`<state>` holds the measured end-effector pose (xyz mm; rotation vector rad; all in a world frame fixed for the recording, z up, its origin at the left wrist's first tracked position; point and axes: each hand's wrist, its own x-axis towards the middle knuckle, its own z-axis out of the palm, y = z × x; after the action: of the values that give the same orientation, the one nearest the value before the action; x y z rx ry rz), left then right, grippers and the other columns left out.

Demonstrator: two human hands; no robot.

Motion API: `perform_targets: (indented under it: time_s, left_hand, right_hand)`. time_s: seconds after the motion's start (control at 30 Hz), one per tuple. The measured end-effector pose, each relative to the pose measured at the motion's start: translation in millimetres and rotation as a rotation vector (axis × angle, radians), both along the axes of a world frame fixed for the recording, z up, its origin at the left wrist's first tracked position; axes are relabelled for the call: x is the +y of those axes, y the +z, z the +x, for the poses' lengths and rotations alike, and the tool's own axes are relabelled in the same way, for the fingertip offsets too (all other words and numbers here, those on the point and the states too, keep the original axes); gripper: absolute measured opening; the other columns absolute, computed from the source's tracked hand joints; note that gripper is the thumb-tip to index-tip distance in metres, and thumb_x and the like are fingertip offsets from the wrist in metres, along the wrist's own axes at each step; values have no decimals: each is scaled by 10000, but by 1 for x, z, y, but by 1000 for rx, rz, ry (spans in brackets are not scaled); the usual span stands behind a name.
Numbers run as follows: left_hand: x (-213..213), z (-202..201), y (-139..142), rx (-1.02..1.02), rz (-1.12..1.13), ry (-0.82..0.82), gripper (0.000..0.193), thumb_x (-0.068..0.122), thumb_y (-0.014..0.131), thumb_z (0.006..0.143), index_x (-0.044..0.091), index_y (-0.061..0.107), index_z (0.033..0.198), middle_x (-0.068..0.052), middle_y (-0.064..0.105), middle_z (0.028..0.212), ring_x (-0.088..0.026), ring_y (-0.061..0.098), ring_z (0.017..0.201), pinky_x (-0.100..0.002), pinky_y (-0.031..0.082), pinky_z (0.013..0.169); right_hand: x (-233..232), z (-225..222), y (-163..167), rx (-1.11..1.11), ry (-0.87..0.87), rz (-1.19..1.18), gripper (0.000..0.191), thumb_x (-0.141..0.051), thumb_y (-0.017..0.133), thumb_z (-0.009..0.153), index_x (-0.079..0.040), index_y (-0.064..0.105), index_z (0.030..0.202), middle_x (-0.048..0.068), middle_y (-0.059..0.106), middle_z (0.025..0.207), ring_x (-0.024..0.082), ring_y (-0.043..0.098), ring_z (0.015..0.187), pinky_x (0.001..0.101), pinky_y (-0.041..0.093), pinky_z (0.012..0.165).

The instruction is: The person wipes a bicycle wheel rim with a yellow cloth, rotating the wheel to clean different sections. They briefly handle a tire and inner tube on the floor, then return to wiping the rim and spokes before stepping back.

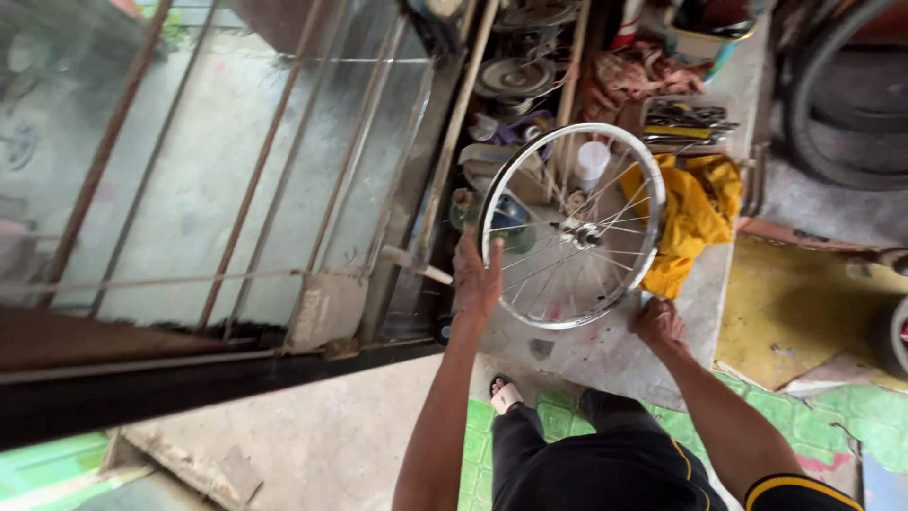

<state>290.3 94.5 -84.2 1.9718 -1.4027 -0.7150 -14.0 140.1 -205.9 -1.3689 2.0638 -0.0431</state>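
Head view looks down on a bare spoked bicycle wheel (571, 227) with a shiny metal rim and no tyre, lying on a grey concrete counter (605, 355) in a cluttered workshop. At the wheel's near left edge, the left hand (477, 276) has its grip wrapped over the rim, fingers pressed onto the metal. At the near right edge of the wheel, the right hand (658, 324) rests on the counter just beside the rim; whether its grip is spread or pinching the rim cannot be told from this angle. The hub (584, 233) sits at the wheel's middle with spokes fanning out to the rim. Just right of the wheel, partly under it, lies a crumpled yellow cloth (695, 213). Farther off, beyond the cloth, a tray of hand tools (688, 118) sits on the counter, and a white cylindrical container (592, 161) shows through the spokes at the far side. To the left stands a large glass pane with rusty metal bars (199, 170). Near the bottom, a sandalled foot (504, 393) stands on the floor.
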Motion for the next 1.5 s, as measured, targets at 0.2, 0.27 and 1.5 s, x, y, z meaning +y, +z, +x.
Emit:
perform_targets:
  time_s: [0.2,0.27,1.5]
  left_hand:
    - [-26,6,-40,13,13,41,818,620,510,979,52,338,1542,-240,445,1510,-435,424,1380,-487,357,1117]
    - [-33,7,-49,-46,-16,27,766,573,553,980,21,407,1490,-248,550,1411,-444,514,1290,-486,399,1072]
    - [-6,-128,71,330,-511,-260,334,216,711,1016,-16,599,1229,-55,589,890,-127,506,743,-318,458,633]
  right_hand:
    - [-6,-8,-5,-13,-59,-2,310,-348,689,889,-98,755,1061,184,668,1249,406,668,1113,510,546,924]
    - [-9,-12,-6,-21,-65,35,330,-356,720,842,-83,768,1021,184,701,1203,390,689,1087,501,564,903]
    - [-1,-48,42,-712,-335,-489,298,-206,621,1020,-63,723,1260,69,682,842,181,578,732,314,481,680]
